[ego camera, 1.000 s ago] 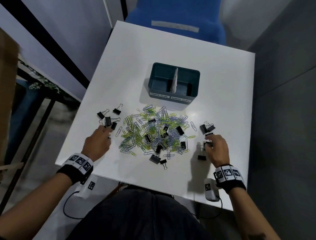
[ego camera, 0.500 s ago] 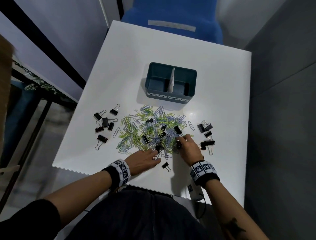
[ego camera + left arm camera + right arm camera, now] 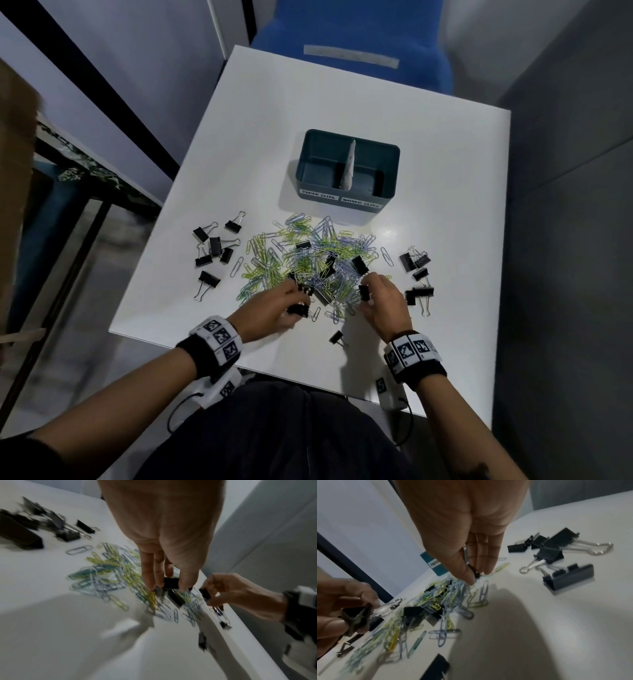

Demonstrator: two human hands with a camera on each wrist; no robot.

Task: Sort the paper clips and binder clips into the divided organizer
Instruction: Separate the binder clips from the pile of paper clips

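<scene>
A heap of green, blue and silver paper clips (image 3: 308,260) mixed with black binder clips lies in the middle of the white table (image 3: 342,113). At the heap's near edge my left hand (image 3: 298,301) pinches a black binder clip (image 3: 170,583) between thumb and fingers. My right hand (image 3: 368,291) pinches another small black binder clip (image 3: 363,292) just to the right. The teal divided organizer (image 3: 347,171), labelled for paper clips on the left and binder clips on the right, stands behind the heap.
Sorted groups of binder clips lie left (image 3: 214,250) and right (image 3: 418,270) of the heap. One lone binder clip (image 3: 336,337) sits near the table's front edge. A blue chair (image 3: 352,37) stands behind the table.
Both hands came from the side groups of binder clips into the heap's near edge. Each has now pinched a binder clip there.
</scene>
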